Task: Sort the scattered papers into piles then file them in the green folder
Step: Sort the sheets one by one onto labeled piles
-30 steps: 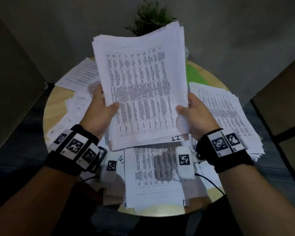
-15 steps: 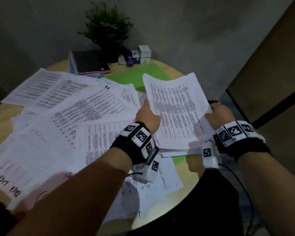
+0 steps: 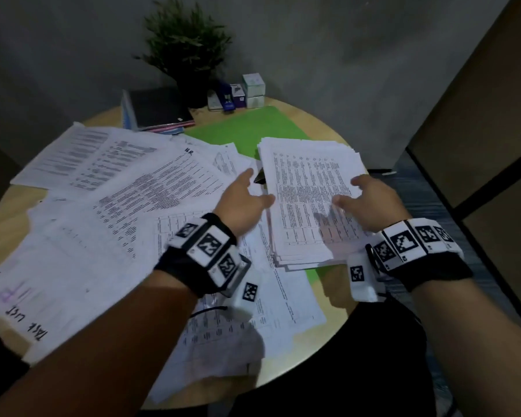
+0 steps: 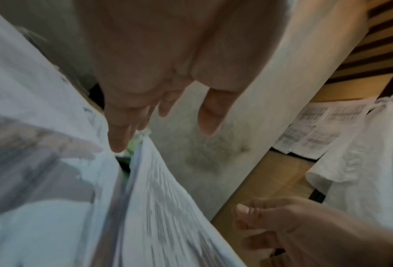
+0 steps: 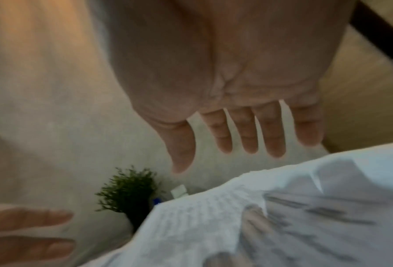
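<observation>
Two hands: left hand (image 3: 243, 203) and right hand (image 3: 370, 203) both hovered with fingers spread and relaxed, gripping nothing.
Nearest sheets: loose white printed papers (image 3: 253, 320) overlapped at the near rim of the round pale wooden table (image 3: 328, 335), some hanging past the edge.
Left hand pose: palm down just left of the pile, thumb toward its left edge; the left wrist view showed straight fingers (image 4: 120, 137) above the paper seam, contact not clear.
Right hand pose: palm down over the pile's right side, fingers (image 5: 245, 137) splayed and clear of the paper in the right wrist view.
Pile: thick stack of white table-printed sheets (image 3: 307, 203) lay partly on the flat bright green folder (image 3: 247, 127), its edges slightly fanned.
Scatter: more white printed pages (image 3: 109, 182) covered the table's left half, unsorted.
Far side: dark notebook stack (image 3: 160, 108), small boxes (image 3: 253, 90) and green potted plant (image 3: 187, 52) by the wall.
Risk one: the pile weighs on the folder, so opening the folder would likely tip or fan it.
Risk two: a sweeping forearm could push the overhanging near sheets off the table.
Progress: judged early, one pile formed, nothing filed.
</observation>
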